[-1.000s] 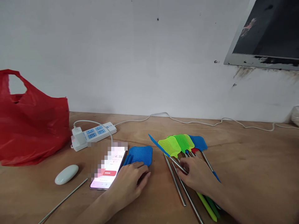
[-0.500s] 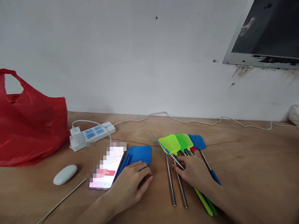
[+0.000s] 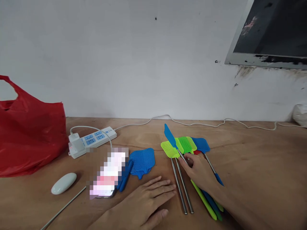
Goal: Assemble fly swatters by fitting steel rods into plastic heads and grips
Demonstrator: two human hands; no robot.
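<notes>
My right hand (image 3: 200, 172) pinches the metal shaft of a blue fly swatter (image 3: 170, 136), whose head is raised and seen nearly edge-on. Beneath it lie fanned yellow-green swatter heads (image 3: 169, 149), a green one (image 3: 187, 145) and another blue swatter (image 3: 203, 144). A bit of red (image 3: 197, 152) shows between them. Two bare metal rods (image 3: 181, 191) point toward me, beside several coloured grips (image 3: 203, 199) partly under my right arm. My left hand (image 3: 150, 198) is open, fingers stretched toward the rods. Beyond it are loose blue swatter heads (image 3: 142, 161) and blue grips (image 3: 124, 179).
A lit phone (image 3: 109, 175), partly pixelated, lies left of the blue grips. Further left are a white rounded object (image 3: 64, 183), a power strip (image 3: 105, 135) with a plugged-in charger, and a red plastic bag (image 3: 31, 134). A white cord (image 3: 192, 123) runs along the wall.
My left hand has left the blue heads and grips and moved right and nearer, fingers straightening. The blue swatter in my right hand has turned and risen. The two rods lie closer together.
</notes>
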